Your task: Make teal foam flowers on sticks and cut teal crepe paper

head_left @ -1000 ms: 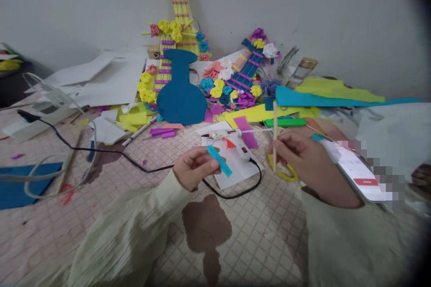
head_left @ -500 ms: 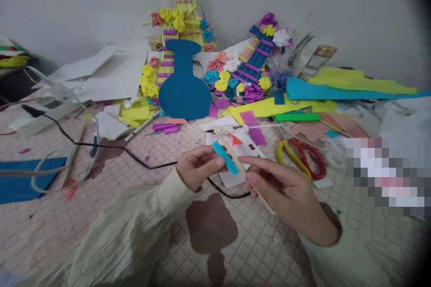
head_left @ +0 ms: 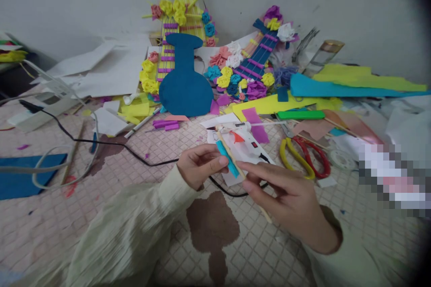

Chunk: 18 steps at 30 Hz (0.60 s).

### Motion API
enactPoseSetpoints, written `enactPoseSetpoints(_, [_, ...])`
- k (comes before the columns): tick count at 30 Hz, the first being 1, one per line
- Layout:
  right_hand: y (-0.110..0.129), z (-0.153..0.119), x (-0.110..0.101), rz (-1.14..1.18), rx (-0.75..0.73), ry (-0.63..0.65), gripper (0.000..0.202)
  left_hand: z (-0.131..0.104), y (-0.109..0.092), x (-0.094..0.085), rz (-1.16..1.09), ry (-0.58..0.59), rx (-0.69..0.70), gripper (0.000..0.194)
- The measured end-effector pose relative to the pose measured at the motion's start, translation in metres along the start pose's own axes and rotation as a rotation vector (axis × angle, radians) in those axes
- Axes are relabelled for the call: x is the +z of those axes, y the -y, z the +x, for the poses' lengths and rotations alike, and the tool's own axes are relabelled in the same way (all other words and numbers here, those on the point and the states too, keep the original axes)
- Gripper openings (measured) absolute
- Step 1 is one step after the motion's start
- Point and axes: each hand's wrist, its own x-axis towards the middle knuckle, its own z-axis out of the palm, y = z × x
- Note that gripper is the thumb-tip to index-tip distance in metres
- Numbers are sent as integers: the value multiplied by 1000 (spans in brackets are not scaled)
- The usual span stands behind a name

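Blue strip (head_left: 232, 168), pinched in the left hand (head_left: 198, 167) above the table (head_left: 266, 255), lies alongside a wooden stick (head_left: 232, 156) gripped by the right hand (head_left: 286, 195); lining them up seemingly calls for steadiness.

We had the glue gun (head_left: 248, 140) on a paper sheet (head_left: 232, 180) on the table (head_left: 262, 255); the scissors (head_left: 326, 163) lay to its right, left of the tape roll (head_left: 342, 160); behind it, to the left, stood the cutout (head_left: 185, 92); the power strip (head_left: 42, 111) sat far left.
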Motion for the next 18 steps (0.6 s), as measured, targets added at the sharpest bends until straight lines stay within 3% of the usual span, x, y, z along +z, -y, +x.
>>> enactPoseSetpoints(11, [1,-3,3,-35,-41,31,36,1,2,-2,35,23,19,22])
enactPoseSetpoints(18, [-1,-7,5,17,8,53,38,1,0,-1,52,-9,35,24])
